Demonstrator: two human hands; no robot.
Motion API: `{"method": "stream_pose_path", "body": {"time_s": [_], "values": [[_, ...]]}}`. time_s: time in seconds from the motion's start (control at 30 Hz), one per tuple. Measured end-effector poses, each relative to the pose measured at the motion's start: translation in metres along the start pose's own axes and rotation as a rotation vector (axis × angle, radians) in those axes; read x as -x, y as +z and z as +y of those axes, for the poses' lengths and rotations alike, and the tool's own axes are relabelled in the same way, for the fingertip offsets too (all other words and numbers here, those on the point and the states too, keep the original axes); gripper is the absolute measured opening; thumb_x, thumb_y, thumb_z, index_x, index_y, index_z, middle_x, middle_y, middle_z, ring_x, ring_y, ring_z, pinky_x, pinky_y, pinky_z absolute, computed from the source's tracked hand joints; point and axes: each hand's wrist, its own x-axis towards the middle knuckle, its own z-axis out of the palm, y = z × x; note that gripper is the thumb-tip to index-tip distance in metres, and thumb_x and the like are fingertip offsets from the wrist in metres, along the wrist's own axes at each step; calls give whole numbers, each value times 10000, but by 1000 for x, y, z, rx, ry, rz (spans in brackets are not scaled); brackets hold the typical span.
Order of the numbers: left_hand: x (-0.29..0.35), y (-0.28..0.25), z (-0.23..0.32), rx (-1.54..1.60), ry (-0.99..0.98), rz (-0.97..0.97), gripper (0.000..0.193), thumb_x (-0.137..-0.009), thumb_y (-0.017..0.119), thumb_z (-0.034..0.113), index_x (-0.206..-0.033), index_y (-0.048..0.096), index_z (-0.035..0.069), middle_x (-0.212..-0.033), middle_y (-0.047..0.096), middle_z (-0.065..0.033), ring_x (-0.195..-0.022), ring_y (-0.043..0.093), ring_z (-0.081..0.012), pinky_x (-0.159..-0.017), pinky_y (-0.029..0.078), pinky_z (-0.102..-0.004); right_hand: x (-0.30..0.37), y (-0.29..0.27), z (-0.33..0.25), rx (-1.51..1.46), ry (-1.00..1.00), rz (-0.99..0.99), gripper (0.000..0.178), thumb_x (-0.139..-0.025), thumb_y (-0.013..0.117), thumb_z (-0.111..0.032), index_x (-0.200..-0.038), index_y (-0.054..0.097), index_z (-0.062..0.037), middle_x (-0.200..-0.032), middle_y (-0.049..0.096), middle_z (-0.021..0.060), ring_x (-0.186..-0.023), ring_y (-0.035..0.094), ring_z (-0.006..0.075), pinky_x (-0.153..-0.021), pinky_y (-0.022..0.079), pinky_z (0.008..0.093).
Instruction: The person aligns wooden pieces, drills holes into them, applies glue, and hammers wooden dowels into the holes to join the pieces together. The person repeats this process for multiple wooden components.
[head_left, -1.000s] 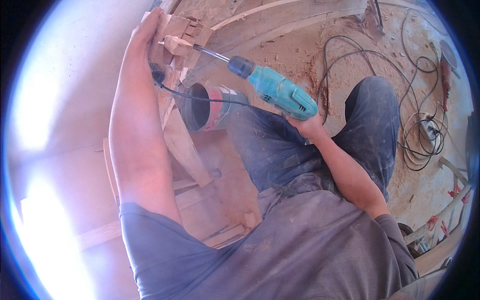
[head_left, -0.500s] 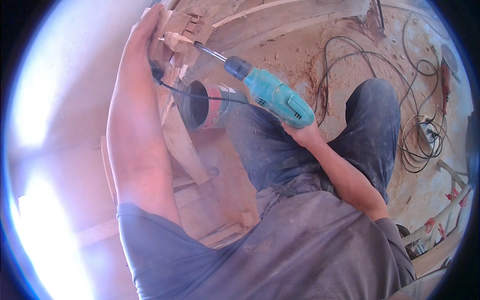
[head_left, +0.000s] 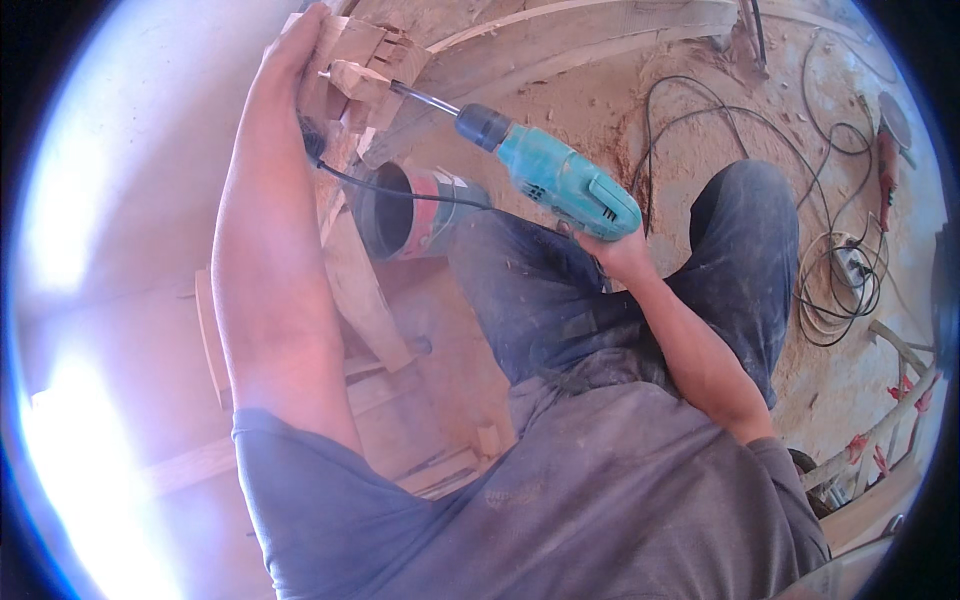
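I saw the left hand [head_left: 300, 45] reaching up and pressed flat against a cluster of small wooden blocks [head_left: 360, 60] at the top of the view, fingers wrapped over their edge, holding them. The right hand [head_left: 620, 250] was closed around the grip of a teal drill [head_left: 560, 180], whose long bit [head_left: 425, 98] touched one block just beside the left hand. A black cord [head_left: 400, 190] ran from near the blocks across a red-banded can [head_left: 415, 215] lying on its side by the knee. Tangled cables [head_left: 840, 270] lay on the sawdust-covered floor [head_left: 620, 110], well apart.
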Motion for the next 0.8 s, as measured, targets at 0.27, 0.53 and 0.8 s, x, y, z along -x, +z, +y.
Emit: {"method": "stream_pose_path", "body": {"time_s": [0.27, 0.53, 0.8], "values": [[27, -10, -17, 243, 305, -332, 564, -972, 515, 569, -1219, 669, 87, -1176, 684, -158, -1008, 627, -263, -905, 491, -426, 7, -13, -7, 59, 8, 45, 374, -803, 793, -90, -1153, 693, -4, -1039, 754, 92, -944, 699, 189, -876, 544, 349], [-3, -9, -3, 90, 94, -139, 568, -964, 553, 512, -1259, 662, 39, -1218, 700, -161, -1031, 669, -241, -929, 506, -410, 21, -16, -15, 181, 26, -41, 535, -784, 809, -56, -1282, 623, -3, -1156, 719, 91, -1043, 683, 180, -927, 538, 348], [11, -8, -5, 113, 71, -84, 663, -958, 528, 596, -1315, 650, 50, -1310, 662, -183, -1128, 636, -284, -986, 484, -422, 28, -9, -28, 172, -4, 40, 261, -823, 771, -88, -1072, 737, -18, -946, 774, 112, -873, 735, 187, -816, 558, 342]]}}
